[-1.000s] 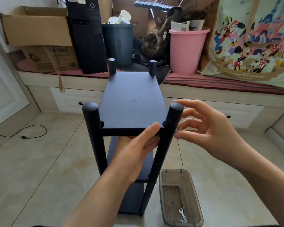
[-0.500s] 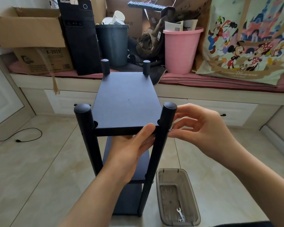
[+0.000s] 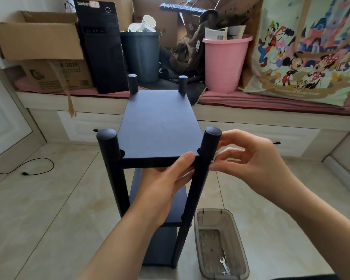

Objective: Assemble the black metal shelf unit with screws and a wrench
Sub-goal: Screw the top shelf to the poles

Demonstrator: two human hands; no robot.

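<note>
In the head view the black shelf unit point(image 3: 160, 126) stood upright on the tiled floor point(image 3: 49, 209), straight ahead of the person. The left hand point(image 3: 162, 188) gripped the front edge of the top shelf board point(image 3: 160, 138), thumb lying over the upper edge and the fingers curled underneath. Just to the right of that grip rose the near right post point(image 3: 200, 178), and the near left post point(image 3: 111, 168) stood well off to its left.

The right hand point(image 3: 249, 164) was at the outer side of the near right post, level with the top board. Its thumb and forefinger were pinched narrowly on a small silvery screw point(image 3: 213, 161) against the post; the other fingers point(image 3: 230, 136) curled loosely above, touching the post near its cap.

Below the right hand, on the floor just beside the unit's near right foot, sat a translucent grey tray point(image 3: 240, 249) with a small wrench point(image 3: 223, 264) lying at its near end. Beyond both grips, past the far posts, a window bench carried a pink bucket point(image 3: 224, 63), a dark bin point(image 3: 141, 55), a computer tower point(image 3: 101, 45) and cardboard boxes point(image 3: 40, 35).
</note>
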